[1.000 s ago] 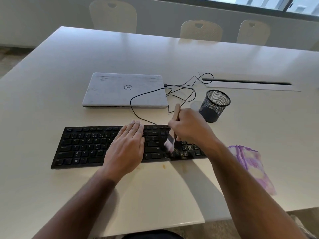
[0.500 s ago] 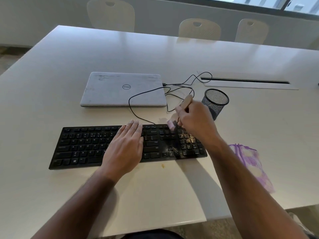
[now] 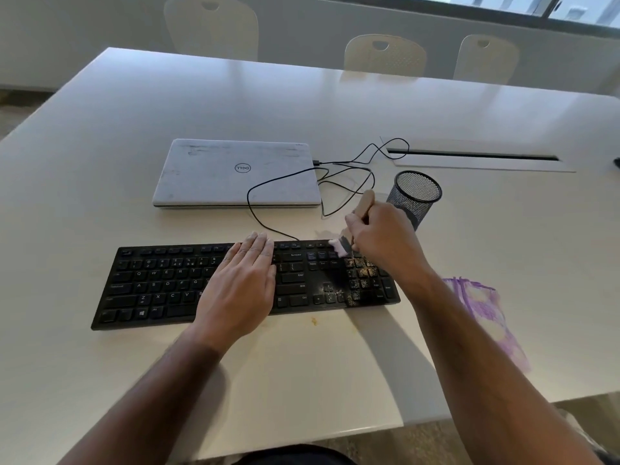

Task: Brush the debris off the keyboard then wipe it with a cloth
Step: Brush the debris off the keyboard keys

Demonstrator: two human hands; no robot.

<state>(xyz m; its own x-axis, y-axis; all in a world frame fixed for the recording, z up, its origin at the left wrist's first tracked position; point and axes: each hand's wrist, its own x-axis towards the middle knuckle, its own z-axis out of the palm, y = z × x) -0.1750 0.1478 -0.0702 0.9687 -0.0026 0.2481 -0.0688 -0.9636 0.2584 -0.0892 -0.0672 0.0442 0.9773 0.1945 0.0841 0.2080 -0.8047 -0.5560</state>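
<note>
**Q:** While the left hand (image 3: 240,285) lies over the middle of the keyboard (image 3: 161,285), how are its fingers set?

**A:** Straight and close together, palm down, pressing flat on the keys with the fingertips up at the top rows. It grips nothing — the forearm runs back toward the near table (image 3: 100,129) edge.

**Q:** And the keyboard itself?

**A:** Black, lying lengthwise near the front of the white table, its cable (image 3: 265,203) looping away toward the closed laptop (image 3: 235,172) behind it. Pale debris (image 3: 360,271) speckles the number pad at the right end, with a little more by the arrow keys and one crumb on the table just in front.

**Q:** Further right, the other hand?

**A:** The right hand (image 3: 385,238) hovers over the keyboard's far right corner, fingers curled round the wooden handle of a brush (image 3: 349,234). The handle tilts up and away; the pale bristles touch the top row of keys, just left of the number pad.

**Q:** Any containers?

**A:** One black mesh cup (image 3: 416,196) stands upright just behind the right hand, partly hidden by it. Whether anything lies inside I cannot tell.

**Q:** The cloth?

**A:** A purple-and-white cloth (image 3: 483,313) lies crumpled on the table right of the keyboard — partly under the right forearm, untouched.
</note>
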